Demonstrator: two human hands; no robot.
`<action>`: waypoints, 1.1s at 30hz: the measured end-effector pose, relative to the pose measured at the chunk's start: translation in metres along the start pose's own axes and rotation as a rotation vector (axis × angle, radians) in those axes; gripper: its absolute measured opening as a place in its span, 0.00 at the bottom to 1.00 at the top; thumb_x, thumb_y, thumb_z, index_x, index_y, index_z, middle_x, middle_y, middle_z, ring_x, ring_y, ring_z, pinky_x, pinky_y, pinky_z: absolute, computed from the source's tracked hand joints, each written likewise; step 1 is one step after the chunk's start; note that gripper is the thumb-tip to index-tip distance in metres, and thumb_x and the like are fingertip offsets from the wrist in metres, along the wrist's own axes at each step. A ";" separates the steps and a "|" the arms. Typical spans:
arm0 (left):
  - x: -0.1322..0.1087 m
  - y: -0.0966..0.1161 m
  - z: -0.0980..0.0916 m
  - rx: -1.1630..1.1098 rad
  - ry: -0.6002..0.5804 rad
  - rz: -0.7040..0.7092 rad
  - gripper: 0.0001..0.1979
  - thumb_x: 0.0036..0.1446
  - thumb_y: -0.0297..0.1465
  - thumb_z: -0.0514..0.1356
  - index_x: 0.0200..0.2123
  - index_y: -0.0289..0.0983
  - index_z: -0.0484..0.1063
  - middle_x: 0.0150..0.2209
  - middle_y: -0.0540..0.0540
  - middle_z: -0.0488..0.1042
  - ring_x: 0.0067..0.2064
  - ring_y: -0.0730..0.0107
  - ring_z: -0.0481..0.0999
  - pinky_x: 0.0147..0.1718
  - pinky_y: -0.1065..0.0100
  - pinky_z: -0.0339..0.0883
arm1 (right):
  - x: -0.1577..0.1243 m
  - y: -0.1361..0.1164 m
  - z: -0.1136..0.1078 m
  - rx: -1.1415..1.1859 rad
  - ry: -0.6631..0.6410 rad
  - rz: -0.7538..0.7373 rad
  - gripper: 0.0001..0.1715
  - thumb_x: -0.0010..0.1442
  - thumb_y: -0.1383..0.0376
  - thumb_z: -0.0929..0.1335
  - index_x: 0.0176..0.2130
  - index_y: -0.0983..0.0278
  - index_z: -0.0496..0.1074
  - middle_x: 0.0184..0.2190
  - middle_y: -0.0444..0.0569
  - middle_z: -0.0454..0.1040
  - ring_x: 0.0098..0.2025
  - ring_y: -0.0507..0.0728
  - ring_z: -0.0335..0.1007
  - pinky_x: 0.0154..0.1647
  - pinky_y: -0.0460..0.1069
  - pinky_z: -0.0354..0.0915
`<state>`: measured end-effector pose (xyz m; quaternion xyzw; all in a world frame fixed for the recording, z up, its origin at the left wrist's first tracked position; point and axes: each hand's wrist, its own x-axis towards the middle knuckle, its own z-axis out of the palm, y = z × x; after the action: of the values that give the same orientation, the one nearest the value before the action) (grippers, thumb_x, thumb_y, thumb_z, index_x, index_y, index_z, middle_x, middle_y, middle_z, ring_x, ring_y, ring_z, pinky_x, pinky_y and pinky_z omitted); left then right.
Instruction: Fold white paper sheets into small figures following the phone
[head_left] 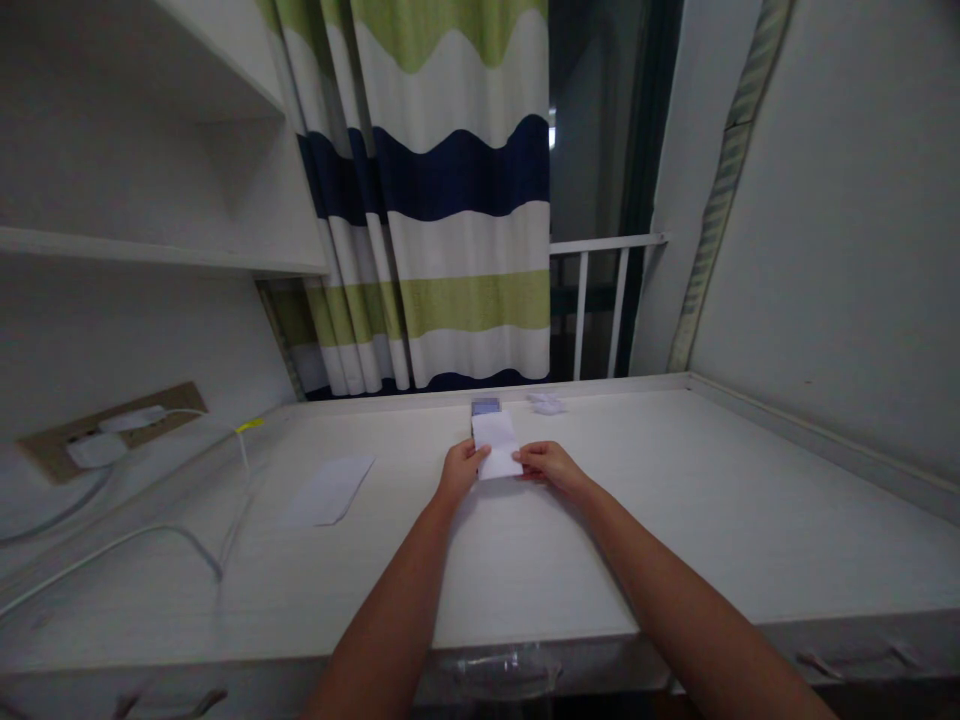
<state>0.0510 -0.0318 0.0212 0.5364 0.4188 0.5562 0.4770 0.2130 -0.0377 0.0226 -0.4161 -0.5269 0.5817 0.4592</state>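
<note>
Between my two hands is a small white sheet of paper [496, 442], raised a little over the white desk. My left hand [461, 468] pinches its left edge, thumb on top. On the opposite side, my right hand [549, 465] grips the lower right corner between thumb and fingers. Just behind the paper lies a small bluish-grey flat item [486, 406], partly covered by it; its kind I cannot make out. A crumpled or folded whitish piece [546, 403] rests to the right of that, near the desk's back edge.
More white paper [334, 490] lies on the desk [712, 520] at left. White cables [165, 528] run from plugs in a wall socket [112, 430]. A shelf [165, 250] overhangs the left side. A striped curtain [472, 240] hangs behind, beside a window railing [600, 245].
</note>
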 end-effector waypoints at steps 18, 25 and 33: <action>0.005 -0.006 -0.004 -0.023 0.066 0.041 0.15 0.35 0.35 0.63 0.27 0.30 0.71 0.22 0.48 0.72 0.22 0.73 0.68 0.21 0.73 0.59 | -0.002 -0.004 0.002 -0.005 0.032 0.018 0.07 0.38 0.69 0.71 0.20 0.68 0.68 0.16 0.44 0.70 0.19 0.49 0.67 0.24 0.44 0.62; 0.005 -0.005 -0.004 -0.019 0.066 0.030 0.17 0.34 0.37 0.62 0.27 0.31 0.71 0.22 0.48 0.71 0.22 0.74 0.67 0.21 0.73 0.58 | -0.002 -0.003 0.003 0.041 0.032 0.013 0.06 0.38 0.70 0.71 0.21 0.68 0.68 0.17 0.43 0.70 0.20 0.49 0.68 0.26 0.44 0.64; 0.006 -0.006 -0.005 -0.046 0.078 0.032 0.18 0.34 0.38 0.62 0.28 0.30 0.70 0.21 0.49 0.71 0.21 0.74 0.67 0.22 0.73 0.59 | 0.000 -0.001 0.002 0.038 0.033 -0.023 0.09 0.35 0.71 0.72 0.22 0.68 0.68 0.16 0.44 0.70 0.19 0.49 0.66 0.24 0.43 0.63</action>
<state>0.0468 -0.0248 0.0164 0.5099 0.4156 0.5935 0.4637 0.2115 -0.0377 0.0242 -0.4108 -0.5127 0.5794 0.4824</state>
